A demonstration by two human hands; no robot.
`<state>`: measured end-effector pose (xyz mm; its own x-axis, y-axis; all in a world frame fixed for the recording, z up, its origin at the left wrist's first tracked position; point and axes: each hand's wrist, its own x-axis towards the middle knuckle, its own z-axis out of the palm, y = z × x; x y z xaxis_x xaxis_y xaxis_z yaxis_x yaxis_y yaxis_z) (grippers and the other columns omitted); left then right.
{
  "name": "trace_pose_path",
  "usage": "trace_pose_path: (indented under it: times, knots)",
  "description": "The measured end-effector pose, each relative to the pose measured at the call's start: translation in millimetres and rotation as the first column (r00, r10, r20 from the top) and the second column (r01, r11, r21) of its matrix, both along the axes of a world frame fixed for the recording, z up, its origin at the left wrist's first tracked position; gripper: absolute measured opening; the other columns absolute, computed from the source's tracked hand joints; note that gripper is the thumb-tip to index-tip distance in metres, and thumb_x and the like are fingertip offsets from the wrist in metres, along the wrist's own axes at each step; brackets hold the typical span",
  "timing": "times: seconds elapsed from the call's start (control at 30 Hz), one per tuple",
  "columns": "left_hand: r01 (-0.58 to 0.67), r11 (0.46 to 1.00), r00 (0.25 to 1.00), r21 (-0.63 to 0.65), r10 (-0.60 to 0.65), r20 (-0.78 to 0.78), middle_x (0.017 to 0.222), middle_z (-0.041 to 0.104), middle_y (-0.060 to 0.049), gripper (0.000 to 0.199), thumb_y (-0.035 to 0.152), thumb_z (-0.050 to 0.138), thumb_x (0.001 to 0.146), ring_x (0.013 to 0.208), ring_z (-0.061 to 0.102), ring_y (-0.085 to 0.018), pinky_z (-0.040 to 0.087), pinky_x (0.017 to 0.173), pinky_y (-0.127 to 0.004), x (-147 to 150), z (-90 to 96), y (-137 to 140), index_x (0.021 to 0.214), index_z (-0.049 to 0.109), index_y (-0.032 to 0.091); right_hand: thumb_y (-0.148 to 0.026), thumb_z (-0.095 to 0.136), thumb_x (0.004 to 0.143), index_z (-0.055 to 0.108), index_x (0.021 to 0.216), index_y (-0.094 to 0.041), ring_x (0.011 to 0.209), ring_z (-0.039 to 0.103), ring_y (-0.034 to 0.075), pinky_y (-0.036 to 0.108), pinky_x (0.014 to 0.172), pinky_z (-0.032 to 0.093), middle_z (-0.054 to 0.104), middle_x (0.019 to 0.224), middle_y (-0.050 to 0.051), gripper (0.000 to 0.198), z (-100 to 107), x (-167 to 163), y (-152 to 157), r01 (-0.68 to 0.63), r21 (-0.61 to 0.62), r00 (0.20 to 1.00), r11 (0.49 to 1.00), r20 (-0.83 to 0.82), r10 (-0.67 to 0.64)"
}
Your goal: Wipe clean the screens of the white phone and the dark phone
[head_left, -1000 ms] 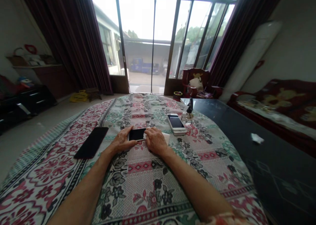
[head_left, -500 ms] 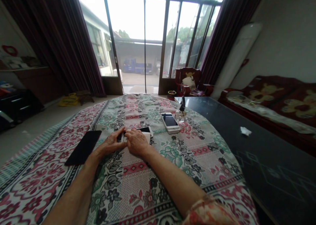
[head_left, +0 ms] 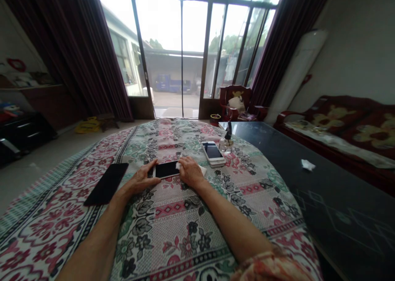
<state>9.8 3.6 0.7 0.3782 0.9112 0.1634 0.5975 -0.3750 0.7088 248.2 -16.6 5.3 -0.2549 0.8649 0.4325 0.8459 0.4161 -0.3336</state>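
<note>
A small phone (head_left: 166, 169) with a dark screen lies flat on the floral tablecloth (head_left: 185, 215). My left hand (head_left: 140, 181) grips its left end with thumb and fingers. My right hand (head_left: 189, 172) presses a white cloth (head_left: 202, 170) on the phone's right end, covering that end. A larger black phone (head_left: 106, 183) lies to the left of my left hand. A white phone (head_left: 212, 153) lies beyond my right hand.
A small dark figurine on a clear base (head_left: 227, 141) stands by the white phone. A dark glass table (head_left: 324, 190) with a crumpled white scrap (head_left: 307, 164) adjoins on the right. A sofa (head_left: 345, 128) and glass doors (head_left: 182, 54) lie beyond.
My right hand slid from the left end of the small phone to its right end, uncovering the screen. My left hand stayed on the left end.
</note>
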Motion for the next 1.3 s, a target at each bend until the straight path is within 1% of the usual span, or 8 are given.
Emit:
trace_pose_path:
  times: [0.13,0.27,0.43,0.63,0.77,0.97,1.13,1.3]
  knots:
    - [0.002,1.000,1.000,0.011,-0.002,-0.004,0.144,0.047,-0.015,0.086,0.040,0.069,0.067,0.132,0.044,-0.033,0.033,0.110,-0.044,1.2,0.8,-1.0,0.143,0.039,0.014,-0.012,0.045,0.086,0.064,0.100,-0.018,0.109,0.052,0.020,0.029,0.097,0.037,0.064,0.116,0.008,0.025,-2.8,-0.5,4.2,0.106,-0.011,0.994,0.994,-0.038,-0.106]
    - [0.004,1.000,1.000,0.020,-0.004,-0.015,0.142,0.049,-0.013,0.084,0.041,0.067,0.068,0.130,0.046,-0.031,0.034,0.109,-0.042,1.5,0.4,-1.7,0.143,0.039,0.014,-0.012,0.045,0.086,0.064,0.099,-0.018,0.103,0.055,0.019,0.029,0.096,0.037,0.065,0.109,0.008,0.024,-5.5,-3.6,7.1,0.127,-0.020,0.991,0.992,-0.040,-0.128]
    - [-0.019,0.999,0.999,0.038,0.021,-0.034,0.140,0.052,-0.014,0.084,0.043,0.067,0.066,0.129,0.046,-0.033,0.034,0.109,-0.042,2.5,1.2,-2.2,0.140,0.044,0.012,-0.013,0.044,0.087,0.063,0.104,-0.017,0.108,0.054,0.020,0.031,0.098,0.037,0.063,0.118,0.009,0.025,-6.8,-3.6,1.8,0.138,-0.007,0.990,0.990,-0.028,-0.138]
    - [-0.016,1.000,1.000,-0.002,0.016,0.023,0.141,0.050,-0.014,0.086,0.042,0.066,0.064,0.129,0.046,-0.033,0.035,0.108,-0.042,4.7,1.1,-3.1,0.141,0.042,0.012,-0.016,0.044,0.089,0.062,0.104,-0.018,0.104,0.056,0.022,0.032,0.094,0.039,0.061,0.124,0.008,0.024,-5.4,-4.0,-14.6,0.203,0.004,0.979,0.979,0.038,-0.203]
    - [-0.018,1.000,0.999,-0.011,0.018,0.040,0.142,0.049,-0.015,0.090,0.042,0.066,0.063,0.131,0.043,-0.032,0.032,0.110,-0.042,5.2,-1.6,-2.3,0.143,0.040,0.011,-0.017,0.044,0.089,0.062,0.103,-0.019,0.104,0.057,0.021,0.032,0.093,0.039,0.061,0.123,0.008,0.022,-4.4,-2.3,-26.5,0.200,0.005,0.978,0.980,0.062,-0.200]
    - [-0.036,0.999,0.999,0.019,0.035,0.020,0.137,0.055,-0.011,0.083,0.042,0.065,0.063,0.128,0.047,-0.033,0.037,0.107,-0.039,8.1,0.7,-5.1,0.138,0.046,0.014,-0.016,0.046,0.087,0.062,0.107,-0.019,0.105,0.058,0.021,0.031,0.093,0.040,0.061,0.124,0.008,0.025,-3.6,3.3,-41.3,0.155,0.006,0.986,0.988,0.055,-0.156]
    - [-0.066,0.997,0.998,-0.027,0.066,0.020,0.141,0.050,-0.016,0.088,0.042,0.064,0.060,0.130,0.044,-0.033,0.034,0.109,-0.040,11.9,6.4,-9.5,0.138,0.044,0.008,-0.014,0.047,0.086,0.061,0.112,-0.017,0.113,0.054,0.021,0.032,0.099,0.037,0.057,0.132,0.008,0.029,-5.4,5.1,-50.6,0.137,-0.001,0.989,0.991,0.046,-0.137]
    - [-0.092,0.994,0.995,-0.063,0.094,0.038,0.137,0.054,-0.014,0.086,0.042,0.064,0.057,0.129,0.046,-0.032,0.037,0.108,-0.039,16.8,15.8,-16.7,0.136,0.048,0.011,-0.014,0.045,0.088,0.060,0.114,-0.016,0.116,0.051,0.021,0.032,0.101,0.035,0.055,0.134,0.009,0.030,-5.2,4.3,-56.0,0.135,-0.004,0.989,0.991,0.060,-0.134]
